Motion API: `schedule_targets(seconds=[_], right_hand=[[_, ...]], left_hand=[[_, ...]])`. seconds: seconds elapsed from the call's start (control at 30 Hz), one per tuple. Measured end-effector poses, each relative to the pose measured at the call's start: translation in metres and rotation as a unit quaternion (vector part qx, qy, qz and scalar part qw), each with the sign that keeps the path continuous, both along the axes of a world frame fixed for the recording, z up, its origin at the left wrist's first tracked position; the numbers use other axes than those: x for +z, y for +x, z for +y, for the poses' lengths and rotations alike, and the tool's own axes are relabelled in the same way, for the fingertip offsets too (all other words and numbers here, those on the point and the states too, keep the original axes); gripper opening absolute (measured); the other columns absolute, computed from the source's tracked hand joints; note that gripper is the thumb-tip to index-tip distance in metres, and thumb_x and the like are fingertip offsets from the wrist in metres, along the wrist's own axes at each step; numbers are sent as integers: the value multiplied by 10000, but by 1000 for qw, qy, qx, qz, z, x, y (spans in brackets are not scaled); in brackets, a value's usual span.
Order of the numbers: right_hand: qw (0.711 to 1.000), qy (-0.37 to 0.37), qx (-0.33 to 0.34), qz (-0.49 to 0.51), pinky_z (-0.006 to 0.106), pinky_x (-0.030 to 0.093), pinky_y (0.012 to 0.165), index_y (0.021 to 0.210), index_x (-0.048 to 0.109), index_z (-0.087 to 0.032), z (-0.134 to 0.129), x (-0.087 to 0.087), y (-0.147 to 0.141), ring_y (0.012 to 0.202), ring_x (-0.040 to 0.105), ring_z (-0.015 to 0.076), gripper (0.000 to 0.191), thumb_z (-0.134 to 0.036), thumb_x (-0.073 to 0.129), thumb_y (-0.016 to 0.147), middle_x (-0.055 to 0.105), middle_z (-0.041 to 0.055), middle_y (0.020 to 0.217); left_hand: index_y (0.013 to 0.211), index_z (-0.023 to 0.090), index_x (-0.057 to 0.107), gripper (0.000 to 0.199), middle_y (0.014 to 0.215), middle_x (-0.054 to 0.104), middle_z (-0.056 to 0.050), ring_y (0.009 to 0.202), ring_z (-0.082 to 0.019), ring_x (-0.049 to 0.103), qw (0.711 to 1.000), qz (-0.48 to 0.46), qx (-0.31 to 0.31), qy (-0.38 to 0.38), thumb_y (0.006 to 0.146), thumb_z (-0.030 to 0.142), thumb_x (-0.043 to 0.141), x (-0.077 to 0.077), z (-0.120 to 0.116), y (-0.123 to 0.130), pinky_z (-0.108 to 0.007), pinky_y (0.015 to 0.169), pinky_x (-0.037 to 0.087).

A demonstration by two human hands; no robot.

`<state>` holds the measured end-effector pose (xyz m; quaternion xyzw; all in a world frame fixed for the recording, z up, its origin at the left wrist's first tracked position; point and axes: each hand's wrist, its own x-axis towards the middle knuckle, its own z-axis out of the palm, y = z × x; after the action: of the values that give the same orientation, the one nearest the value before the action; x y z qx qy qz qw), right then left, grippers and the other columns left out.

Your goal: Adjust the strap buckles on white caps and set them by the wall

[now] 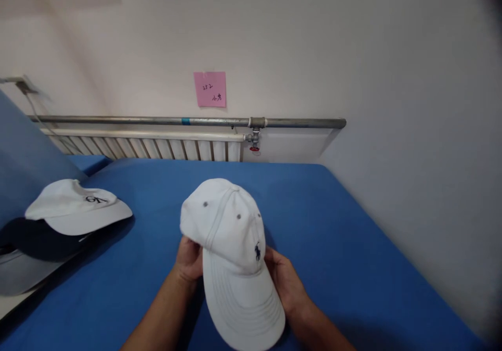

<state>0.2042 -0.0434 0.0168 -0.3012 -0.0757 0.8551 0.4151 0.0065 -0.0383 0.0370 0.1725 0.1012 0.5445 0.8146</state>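
Note:
A white cap (pixel 231 230) with a small dark horse-rider emblem is held up in the middle of the view, its brim towards me and tilted down to the right. My left hand (pixel 190 258) grips its left lower edge, with the fingertips hidden under the cap. On the other side, my right hand (pixel 285 279) holds the cap near the emblem and the brim's base, fingers partly behind it. Beneath both hands lies a blue-covered surface (pixel 329 236).
At the left, another white cap (pixel 78 207) with dark lettering rests on a dark cap (pixel 43 240) and a grey one (pixel 23 272). Beyond the surface are a radiator (pixel 157 148), a metal pipe (pixel 306 123), a red-handled valve (pixel 254 148) and a pink note (pixel 210 89).

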Motion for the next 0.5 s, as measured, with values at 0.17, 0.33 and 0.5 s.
schedule_targets(seconds=[0.17,0.33,0.5], right_hand=[[998,-11,-64,-6,370,505,713,829,699,-207,4,4,1,769,691,249,224,-100,586,668,734,18,689],[994,-8,-108,-26,351,511,737,807,696,-205,6,2,3,748,690,227,176,-130,617,670,733,3,682],[996,61,-53,-32,336,502,762,751,692,-186,11,7,16,743,679,214,92,-259,681,696,723,7,678]], left_hand=[[1003,136,725,390,1017,741,-117,1231,-307,548,997,17,57,-47,910,351,414,13,4,6,-467,1088,356],[953,137,733,290,890,764,-90,1069,-257,662,993,36,68,-87,911,215,457,11,8,12,-398,1072,398],[894,99,753,307,863,768,-111,851,-224,725,982,88,59,-154,915,162,453,-2,13,7,-359,977,490]])
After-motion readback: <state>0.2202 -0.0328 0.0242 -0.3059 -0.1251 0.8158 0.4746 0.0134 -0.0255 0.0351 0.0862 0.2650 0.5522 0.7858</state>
